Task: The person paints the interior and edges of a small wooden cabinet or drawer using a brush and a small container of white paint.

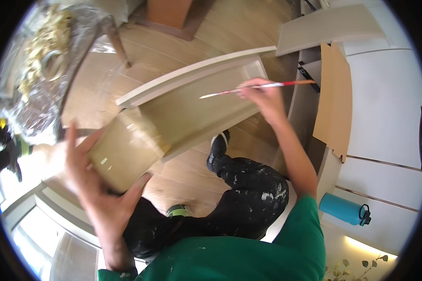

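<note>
The fingers of the right hand are closed in a pinch on a thin paintbrush, which has a red handle toward the right and a pale tip toward the left. The brush is held near its middle, nearly level, so that the tip is brought over the inner face of a cream-coloured cabinet panel, apparently so that the tip can be guided finely.

The fingers of the left hand are spread and curled around a pale, squarish container, which is cupped from below and from the side. The container is tilted and held just beside the lower left corner of the panel, seemingly to keep it within easy reach of the brush. Its contents cannot be made out.

The panel is seen as part of a shallow, box-like piece with a raised rim, lying tilted above a wooden plank floor. A knee in dark, paint-spattered trousers is placed beneath it, and a green sleeve covers the right upper arm.

Further out, a flat brown board is leaned against white cabinet fronts at the right, and a blue bottle lies near them. A clear plastic sheet covers items at the upper left.
</note>
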`<action>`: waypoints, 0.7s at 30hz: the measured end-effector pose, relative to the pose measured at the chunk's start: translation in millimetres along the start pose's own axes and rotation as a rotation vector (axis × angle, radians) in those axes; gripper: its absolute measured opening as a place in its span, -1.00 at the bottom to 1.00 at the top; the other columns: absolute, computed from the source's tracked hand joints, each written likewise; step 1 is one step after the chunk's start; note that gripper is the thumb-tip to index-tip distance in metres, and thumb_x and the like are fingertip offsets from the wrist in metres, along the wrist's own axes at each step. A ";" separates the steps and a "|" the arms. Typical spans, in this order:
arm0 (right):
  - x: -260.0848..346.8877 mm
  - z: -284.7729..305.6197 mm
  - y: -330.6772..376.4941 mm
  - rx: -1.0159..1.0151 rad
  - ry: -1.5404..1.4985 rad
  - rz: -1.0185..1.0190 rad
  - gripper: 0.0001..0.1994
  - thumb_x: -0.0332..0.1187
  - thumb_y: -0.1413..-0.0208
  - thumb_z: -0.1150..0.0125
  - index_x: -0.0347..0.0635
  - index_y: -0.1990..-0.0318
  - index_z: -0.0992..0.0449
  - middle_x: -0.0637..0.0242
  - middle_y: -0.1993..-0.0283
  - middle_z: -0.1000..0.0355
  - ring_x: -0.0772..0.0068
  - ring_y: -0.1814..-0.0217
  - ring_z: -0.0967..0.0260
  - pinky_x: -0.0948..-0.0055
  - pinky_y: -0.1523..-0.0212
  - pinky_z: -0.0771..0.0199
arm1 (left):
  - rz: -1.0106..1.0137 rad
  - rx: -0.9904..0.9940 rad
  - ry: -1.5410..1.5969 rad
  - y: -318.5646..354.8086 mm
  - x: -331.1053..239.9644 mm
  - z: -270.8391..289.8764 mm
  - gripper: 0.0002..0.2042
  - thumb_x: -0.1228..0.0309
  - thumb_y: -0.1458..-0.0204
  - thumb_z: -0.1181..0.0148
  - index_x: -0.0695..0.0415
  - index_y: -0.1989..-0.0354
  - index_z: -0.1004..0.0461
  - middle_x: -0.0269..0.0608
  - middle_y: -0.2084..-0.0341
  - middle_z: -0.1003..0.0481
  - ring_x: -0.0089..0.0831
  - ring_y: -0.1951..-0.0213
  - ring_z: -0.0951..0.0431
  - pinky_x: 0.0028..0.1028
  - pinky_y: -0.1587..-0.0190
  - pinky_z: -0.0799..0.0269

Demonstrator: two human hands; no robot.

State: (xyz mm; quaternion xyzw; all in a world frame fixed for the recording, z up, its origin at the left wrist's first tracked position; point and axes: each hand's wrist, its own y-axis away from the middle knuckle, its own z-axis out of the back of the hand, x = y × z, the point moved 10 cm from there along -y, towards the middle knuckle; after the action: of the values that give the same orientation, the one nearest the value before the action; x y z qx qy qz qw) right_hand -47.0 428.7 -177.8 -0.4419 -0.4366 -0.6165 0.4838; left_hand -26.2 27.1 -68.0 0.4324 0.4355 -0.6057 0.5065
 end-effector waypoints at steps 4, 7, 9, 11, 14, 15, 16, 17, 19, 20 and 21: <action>142.0 -3.7 65.4 -0.002 -0.152 0.267 -0.88 -0.57 -0.21 -0.29 -0.42 0.13 -0.58 0.05 0.22 -0.62 0.33 0.18 -0.61 0.35 0.07 -0.63 | -0.095 0.176 0.000 1.3 -9.9 -19.0 0.22 0.69 0.27 -0.56 0.07 -0.58 0.18 -0.03 -0.17 -0.39 -0.19 -0.16 -0.51 -0.24 -0.21 -0.51; 199.5 -36.5 97.7 0.050 -0.195 0.346 -0.87 -0.58 -0.21 -0.28 -0.42 0.12 -0.58 0.06 0.21 -0.62 0.33 0.18 -0.61 0.38 0.08 -0.61 | -0.162 0.209 -0.053 5.9 -10.8 -20.5 0.22 0.67 0.27 -0.57 0.07 -0.58 0.18 -0.02 -0.16 -0.40 -0.20 -0.14 -0.52 -0.27 -0.22 -0.48; 211.4 -61.4 109.1 0.107 -0.089 0.312 -0.88 -0.57 -0.18 -0.32 -0.40 0.15 -0.60 0.12 0.19 -0.63 0.44 0.18 -0.59 0.45 0.10 -0.58 | -0.163 0.246 -0.064 10.1 -17.7 -21.8 0.24 0.63 0.27 -0.58 0.08 -0.58 0.21 0.02 -0.14 -0.42 -0.12 -0.17 -0.49 -0.24 -0.25 -0.44; 210.0 -83.8 112.2 0.152 0.010 0.274 -0.89 -0.57 -0.17 -0.35 -0.38 0.17 -0.60 0.17 0.19 -0.63 0.51 0.19 -0.57 0.48 0.12 -0.57 | -0.171 0.296 -0.058 12.3 -19.8 -26.4 0.25 0.58 0.25 -0.59 0.12 -0.58 0.25 0.06 -0.12 -0.43 -0.01 -0.19 -0.47 -0.20 -0.27 -0.41; 209.4 -101.6 112.9 0.095 0.114 0.335 -0.90 -0.54 -0.15 -0.38 -0.36 0.21 -0.61 0.28 0.23 -0.64 0.62 0.21 -0.53 0.55 0.15 -0.54 | -0.228 0.324 -0.039 17.2 -24.4 -33.7 0.27 0.59 0.28 -0.60 0.08 -0.59 0.24 0.03 -0.13 -0.43 -0.05 -0.18 -0.49 -0.21 -0.27 -0.42; 207.8 -107.3 113.2 0.111 0.135 0.314 -0.91 -0.54 -0.16 -0.38 -0.36 0.23 -0.61 0.30 0.24 -0.64 0.64 0.21 -0.52 0.56 0.16 -0.53 | -0.247 0.330 -0.037 17.8 -27.0 -35.2 0.27 0.60 0.30 -0.61 0.07 -0.59 0.23 0.01 -0.13 -0.44 -0.08 -0.18 -0.50 -0.21 -0.26 -0.43; 204.6 -113.4 113.8 0.129 0.157 0.288 -0.92 -0.54 -0.16 -0.38 -0.35 0.24 -0.61 0.32 0.25 -0.64 0.66 0.21 -0.52 0.57 0.16 -0.52 | -0.227 0.346 -0.054 18.3 -24.5 -36.7 0.28 0.59 0.30 -0.60 0.08 -0.59 0.24 0.01 -0.13 -0.44 -0.07 -0.19 -0.49 -0.21 -0.27 -0.41; 203.1 -118.0 114.8 0.148 0.179 0.262 -0.93 -0.54 -0.16 -0.38 -0.35 0.25 -0.61 0.34 0.27 -0.63 0.67 0.22 -0.51 0.58 0.16 -0.51 | -0.240 0.342 -0.052 18.9 -25.4 -36.7 0.28 0.59 0.30 -0.60 0.08 -0.59 0.25 0.02 -0.13 -0.44 -0.07 -0.19 -0.49 -0.21 -0.28 -0.41; 204.8 -115.1 118.8 0.162 0.165 0.259 -0.93 -0.54 -0.16 -0.38 -0.36 0.25 -0.62 0.34 0.27 -0.64 0.70 0.23 -0.49 0.60 0.17 -0.51 | -0.265 0.332 -0.049 19.4 -26.8 -35.6 0.27 0.60 0.30 -0.60 0.09 -0.58 0.25 0.02 -0.13 -0.44 -0.07 -0.20 -0.48 -0.21 -0.28 -0.40; 202.5 -109.1 118.6 0.141 0.141 0.262 -0.92 -0.54 -0.16 -0.38 -0.36 0.25 -0.62 0.33 0.26 -0.64 0.69 0.23 -0.49 0.59 0.17 -0.51 | -0.268 0.340 -0.041 18.8 -27.3 -35.1 0.27 0.57 0.27 -0.59 0.10 -0.58 0.27 0.05 -0.14 -0.43 -0.03 -0.21 -0.46 -0.20 -0.29 -0.39; 201.2 -105.1 117.2 0.120 0.116 0.265 -0.92 -0.54 -0.16 -0.38 -0.37 0.24 -0.62 0.32 0.26 -0.64 0.69 0.23 -0.50 0.59 0.17 -0.51 | -0.272 0.347 -0.034 17.6 -28.1 -34.5 0.27 0.55 0.25 -0.59 0.10 -0.58 0.29 0.09 -0.15 -0.42 0.02 -0.22 -0.45 -0.18 -0.29 -0.38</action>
State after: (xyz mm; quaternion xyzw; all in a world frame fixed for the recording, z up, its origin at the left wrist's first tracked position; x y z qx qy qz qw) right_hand 26.8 267.2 5.7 -0.4292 -0.3819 -0.5446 0.6110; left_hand -2.8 65.2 -50.9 0.4403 0.3705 -0.7414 0.3452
